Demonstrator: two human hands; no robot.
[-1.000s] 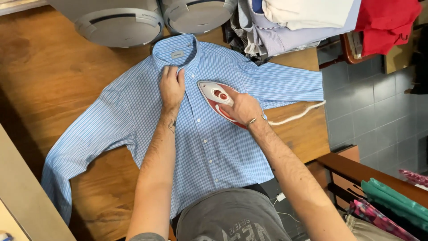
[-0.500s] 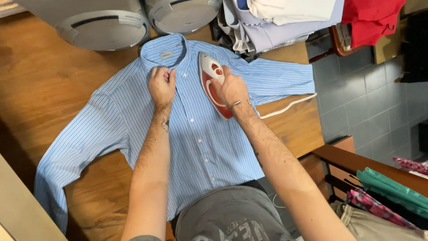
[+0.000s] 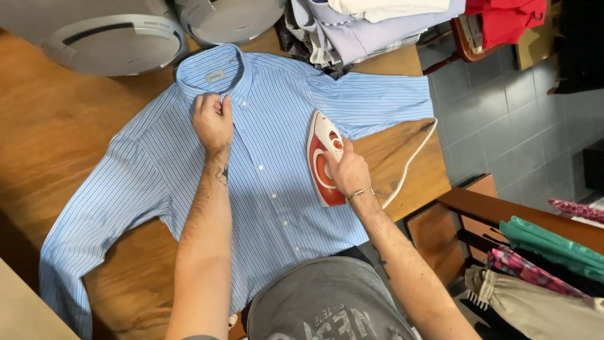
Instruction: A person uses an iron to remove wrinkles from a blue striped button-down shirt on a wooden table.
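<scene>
A blue and white striped shirt lies buttoned and flat on a wooden table, collar at the far side. My left hand presses down on the shirt just below the collar, fingers curled on the fabric. My right hand grips the handle of a red and white iron, which rests on the right chest of the shirt with its tip pointing away from me. A white cord runs from the iron over the table's right edge.
Two round grey appliances stand at the table's far edge. A pile of folded clothes lies behind the shirt's right sleeve. At the lower right, coloured garments lie on a wooden frame above a grey tiled floor.
The iron has slid from near the collar down and to the right across the shirt front. My left hand has stayed pressed below the collar.
</scene>
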